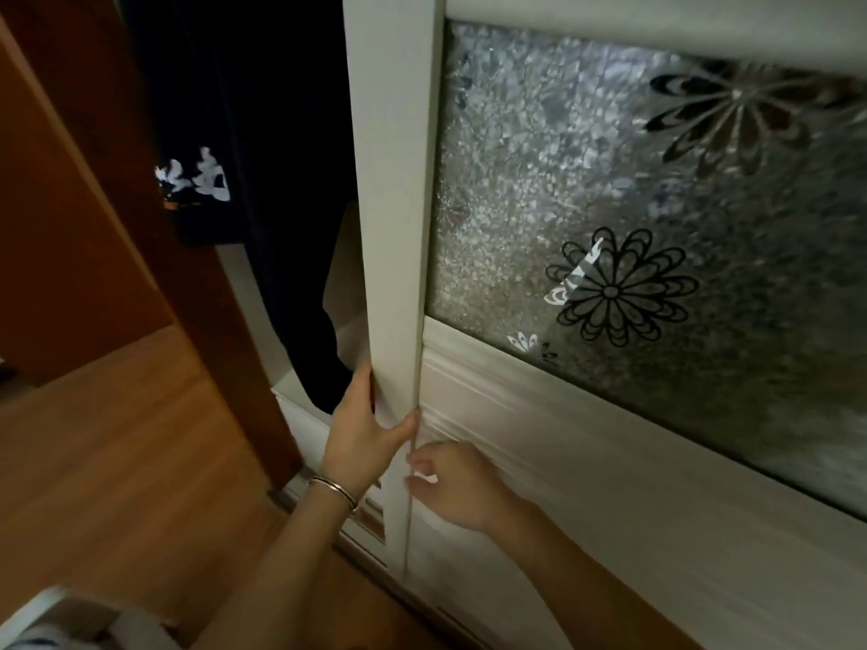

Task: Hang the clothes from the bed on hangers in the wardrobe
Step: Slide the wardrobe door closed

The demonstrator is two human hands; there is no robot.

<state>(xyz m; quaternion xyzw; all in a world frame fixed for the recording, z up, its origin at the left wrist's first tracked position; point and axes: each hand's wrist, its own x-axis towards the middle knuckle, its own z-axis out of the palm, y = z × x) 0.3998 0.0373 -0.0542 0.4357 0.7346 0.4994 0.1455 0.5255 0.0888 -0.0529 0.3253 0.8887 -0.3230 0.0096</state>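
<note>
A white sliding wardrobe door (394,190) with a frosted glass panel (610,190) printed with flowers fills the right side. My left hand (363,424), a bangle on its wrist, grips the door's vertical edge, fingers wrapped behind it and thumb on the front. My right hand (450,485) rests just below, fingertips touching the same edge, holding nothing. In the open gap to the left hang dark clothes (262,147), one with a white print near its hem. Hangers and rail are out of view.
A brown wooden panel (155,218) stands at the left of the opening. Wooden floor (117,452) spreads below it. The sliding track (309,504) runs along the floor. A white object with blue-patterned cloth (70,621) sits at the bottom left corner.
</note>
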